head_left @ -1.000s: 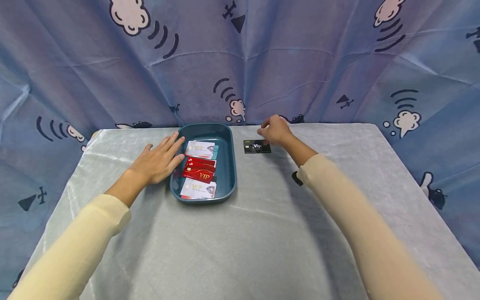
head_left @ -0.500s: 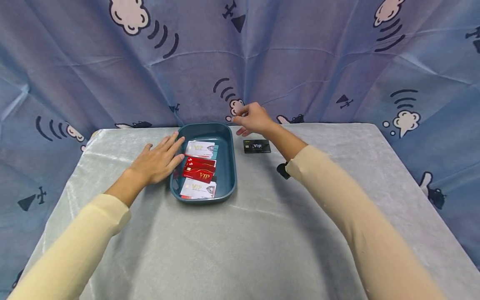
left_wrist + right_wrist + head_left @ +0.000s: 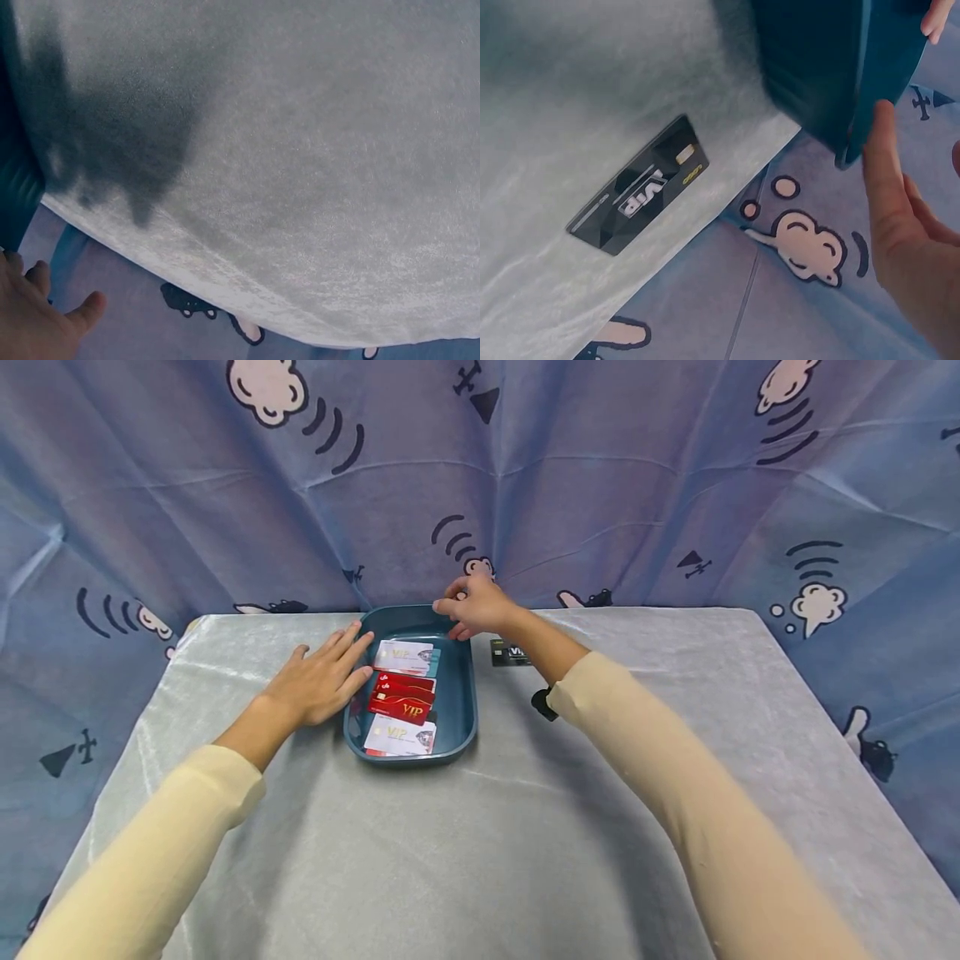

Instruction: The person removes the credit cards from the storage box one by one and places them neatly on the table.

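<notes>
Right hand: I am seeing it hanging over the far right corner of the tray, fingers bent loosely and thumb standing off from them, so I am reading a relaxed, parted grip. In the right wrist view a straight digit is lying right beside the tray's rim; whether it is touching, I am not able to tell.

Black card: it is lying flat on the table, chip and "Vip" print facing up, just right of the tray and outside the fingers' gap. From the head view I am finding its right part hidden behind the right wrist.

Left hand: it is lying along the tray's left side with fingers spread wide, the tips reaching the rim.

Inside the tray, three groups are running from far to near: a white card overlapping a teal one, overlapping red cards, and another white card nearest me.

Edges: the table's far edge is running close behind the black card, with the patterned curtain hanging beyond. The tray's wall is bounding the card's left. Room: grey cloth is stretching to the card's right and toward me; bare tray floor is showing right of the cards and at the far end.
</notes>
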`<control>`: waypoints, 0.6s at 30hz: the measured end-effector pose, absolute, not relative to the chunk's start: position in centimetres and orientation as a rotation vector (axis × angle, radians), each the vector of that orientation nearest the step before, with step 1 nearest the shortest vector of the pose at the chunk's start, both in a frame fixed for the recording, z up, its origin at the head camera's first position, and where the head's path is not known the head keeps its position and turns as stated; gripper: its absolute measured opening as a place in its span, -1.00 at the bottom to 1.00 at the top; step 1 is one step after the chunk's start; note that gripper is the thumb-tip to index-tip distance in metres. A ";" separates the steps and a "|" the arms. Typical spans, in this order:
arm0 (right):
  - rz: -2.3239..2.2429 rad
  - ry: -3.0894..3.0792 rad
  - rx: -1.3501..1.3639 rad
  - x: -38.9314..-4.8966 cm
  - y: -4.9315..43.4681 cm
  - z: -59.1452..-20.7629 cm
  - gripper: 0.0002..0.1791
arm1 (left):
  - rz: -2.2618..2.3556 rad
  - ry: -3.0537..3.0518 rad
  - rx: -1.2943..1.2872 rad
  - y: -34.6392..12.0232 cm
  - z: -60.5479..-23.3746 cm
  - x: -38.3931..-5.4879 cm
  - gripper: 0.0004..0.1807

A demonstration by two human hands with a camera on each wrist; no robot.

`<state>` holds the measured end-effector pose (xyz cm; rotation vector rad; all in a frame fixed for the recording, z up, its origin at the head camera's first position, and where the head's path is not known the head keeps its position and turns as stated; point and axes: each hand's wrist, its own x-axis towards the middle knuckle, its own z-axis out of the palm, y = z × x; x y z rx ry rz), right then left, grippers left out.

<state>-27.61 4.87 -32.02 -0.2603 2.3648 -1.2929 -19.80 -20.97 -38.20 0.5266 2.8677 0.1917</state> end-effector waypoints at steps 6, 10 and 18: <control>-1.168 2.296 -0.193 -27.6 3.4 -32.5 -0.42 | 0.178 2.864 0.526 -21.0 -38.1 -19.7 -0.29; -1.104 2.311 -0.176 -27.6 2.4 -33.0 -0.37 | 0.180 2.861 0.524 -21.0 -38.1 -19.7 -0.29; -1.040 2.259 -0.139 -28.0 1.3 -33.3 -0.35 | 0.181 2.868 0.531 -20.9 -38.1 -19.9 -0.28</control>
